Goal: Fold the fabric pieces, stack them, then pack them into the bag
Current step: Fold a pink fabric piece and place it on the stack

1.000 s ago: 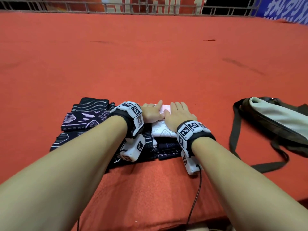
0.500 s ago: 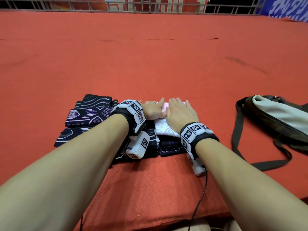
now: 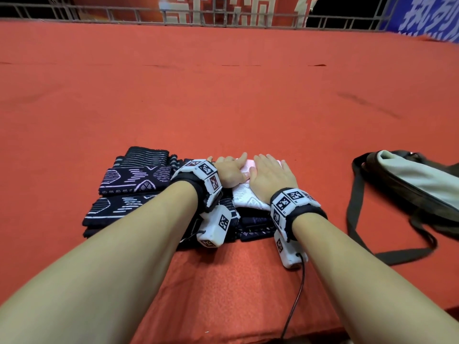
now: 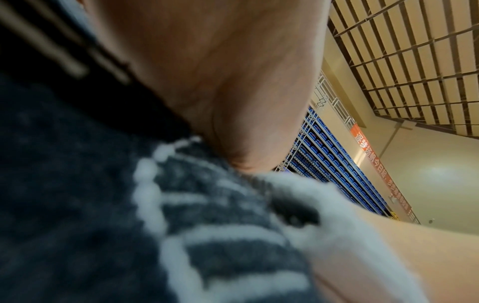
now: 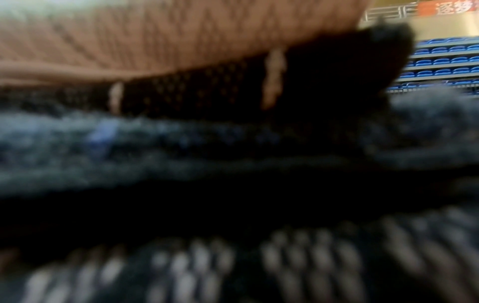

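Note:
A folded white and pink fabric (image 3: 248,199) lies on top of a stack of folded dark fabrics (image 3: 255,224). My right hand (image 3: 270,175) presses flat on the white piece, fingers straight. My left hand (image 3: 228,170) rests on the piece's left part with bent fingers and one finger stretched forward; a grip cannot be made out. More dark patterned pieces (image 3: 136,180) lie stacked to the left. The grey and brown bag (image 3: 417,180) lies to the right. Both wrist views are blurred: the left hand's palm (image 4: 233,82) on dark patterned fabric (image 4: 129,225), the right hand (image 5: 155,41) over dark fabric (image 5: 181,143).
Everything lies on a wide red cloth surface (image 3: 223,95). The bag's dark strap (image 3: 352,219) loops toward the front right. A metal railing (image 3: 124,16) runs along the far edge. A cable (image 3: 295,306) hangs from my right wrist over the near edge.
Both hands stay pressed on the white fabric in nearly the same place. The right hand's fingers have spread slightly.

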